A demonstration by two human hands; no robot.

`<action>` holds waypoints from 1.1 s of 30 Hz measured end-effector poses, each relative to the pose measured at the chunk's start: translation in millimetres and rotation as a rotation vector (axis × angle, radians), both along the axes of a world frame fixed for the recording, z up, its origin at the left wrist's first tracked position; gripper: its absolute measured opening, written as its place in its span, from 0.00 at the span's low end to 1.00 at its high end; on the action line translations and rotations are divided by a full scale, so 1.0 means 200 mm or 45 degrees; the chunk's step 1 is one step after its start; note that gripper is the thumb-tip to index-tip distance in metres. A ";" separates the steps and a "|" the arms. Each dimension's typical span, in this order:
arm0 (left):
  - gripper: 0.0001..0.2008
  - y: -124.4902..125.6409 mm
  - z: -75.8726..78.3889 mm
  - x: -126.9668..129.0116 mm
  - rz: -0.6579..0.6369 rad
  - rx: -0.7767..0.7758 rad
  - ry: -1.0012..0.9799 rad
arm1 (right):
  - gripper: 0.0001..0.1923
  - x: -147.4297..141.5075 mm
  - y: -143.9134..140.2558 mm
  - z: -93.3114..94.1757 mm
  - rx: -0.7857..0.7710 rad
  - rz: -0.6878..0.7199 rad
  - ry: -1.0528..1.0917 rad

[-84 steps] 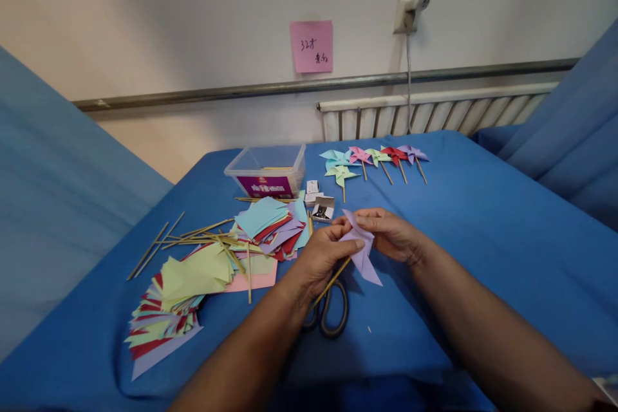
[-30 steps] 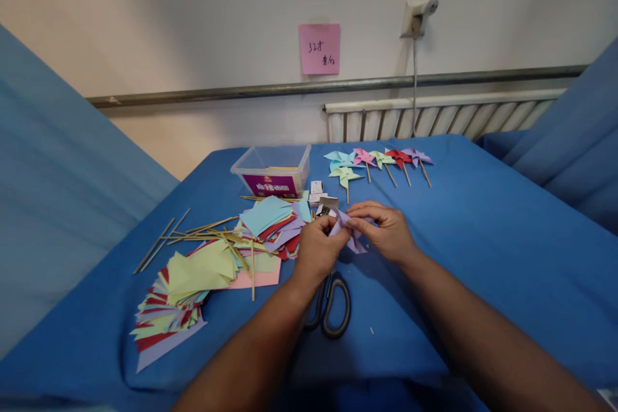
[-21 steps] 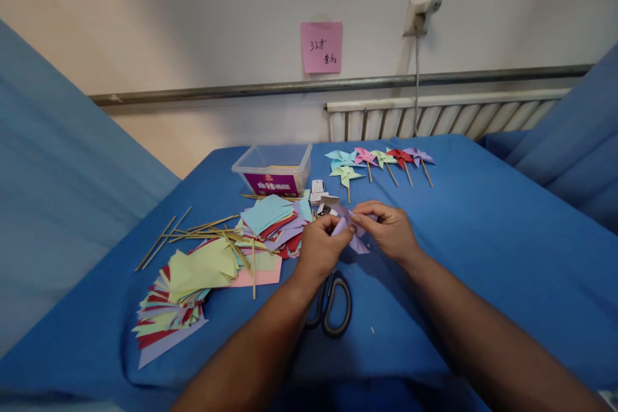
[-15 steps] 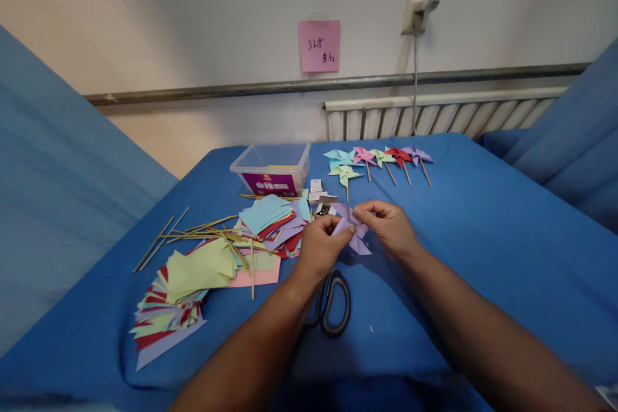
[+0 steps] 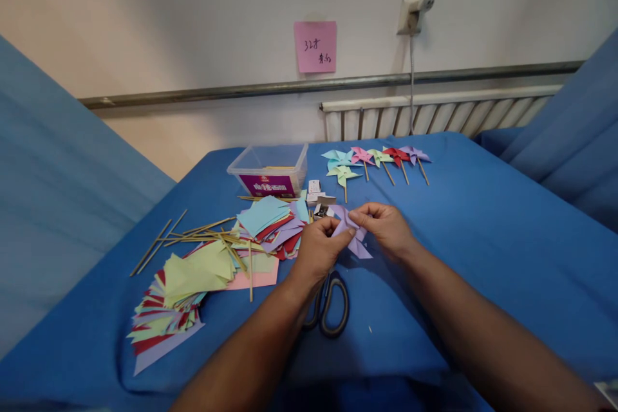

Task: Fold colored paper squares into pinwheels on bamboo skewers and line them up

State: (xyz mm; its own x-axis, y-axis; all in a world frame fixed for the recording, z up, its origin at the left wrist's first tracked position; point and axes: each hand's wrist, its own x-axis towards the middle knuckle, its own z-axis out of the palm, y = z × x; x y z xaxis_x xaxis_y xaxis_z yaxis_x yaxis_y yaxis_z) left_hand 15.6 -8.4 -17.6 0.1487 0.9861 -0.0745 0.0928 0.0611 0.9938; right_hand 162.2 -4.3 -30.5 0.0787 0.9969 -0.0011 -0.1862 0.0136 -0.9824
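– What did the hands have?
– The left hand (image 5: 316, 251) and right hand (image 5: 386, 228) each had a closed grip pinching a folded lilac paper pinwheel (image 5: 351, 232), just above the scissors (image 5: 328, 302).
– Its direction?
– Blades splayed; one tip pointed down-right.
– Beyond?
– Blue tabletop (image 5: 483, 238), finished pinwheels (image 5: 376, 159), radiator (image 5: 434, 114), pink note (image 5: 315, 46).

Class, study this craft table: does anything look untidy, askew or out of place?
Yes. The wooden sticks lie scattered at odd angles over the blue cloth and the paper squares, which are fanned out rather than stacked. The finished pinwheels lie in a neat row. Both hands pinch a purple pinwheel.
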 end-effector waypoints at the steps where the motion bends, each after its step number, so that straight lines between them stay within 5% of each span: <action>1: 0.14 0.00 0.01 0.00 -0.004 -0.010 -0.006 | 0.18 0.00 0.00 0.00 -0.019 0.033 0.052; 6: 0.13 -0.01 0.03 0.01 -0.012 -0.045 -0.063 | 0.19 0.01 -0.01 -0.01 -0.108 0.201 0.248; 26: 0.15 0.02 0.00 -0.01 0.003 -0.356 -0.559 | 0.22 -0.02 -0.01 0.00 0.005 0.015 0.131; 33: 0.12 0.04 0.03 -0.03 0.207 -0.372 -0.752 | 0.32 -0.08 -0.04 -0.06 0.183 0.008 -0.310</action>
State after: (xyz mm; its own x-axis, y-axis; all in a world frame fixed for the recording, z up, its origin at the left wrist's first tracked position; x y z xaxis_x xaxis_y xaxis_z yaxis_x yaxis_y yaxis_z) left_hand 9.2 0.5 -12.1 0.0977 0.9511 -0.2929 -0.4938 0.3018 0.8155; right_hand 146.0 -11.4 -42.8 0.0530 0.9860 0.1584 0.0547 0.1555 -0.9863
